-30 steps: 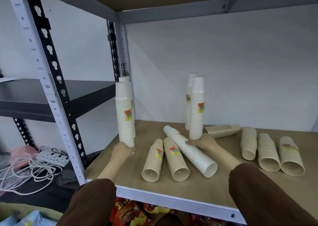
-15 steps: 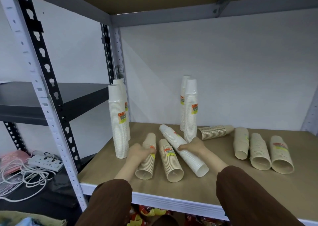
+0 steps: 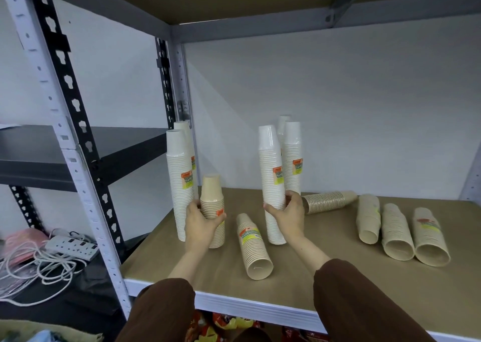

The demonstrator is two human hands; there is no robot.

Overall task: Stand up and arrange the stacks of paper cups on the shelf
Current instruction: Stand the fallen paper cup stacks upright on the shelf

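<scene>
**Two stacks going upright at once**

A grey metal shelf with a brown board [image 3: 338,276] holds the work. The left hand [image 3: 200,224] has its fingers wrapped round a short tan paper-cup stack [image 3: 212,206], upright at 9 o'clock. The right hand [image 3: 289,214] clasps a tall white paper-cup stack [image 3: 272,185] at centre. Judged next: release both squarely, then lift the tan stack lying at 6 o'clock [image 3: 253,248]. Open board lies toward 5 o'clock; the front edge is near.
</scene>
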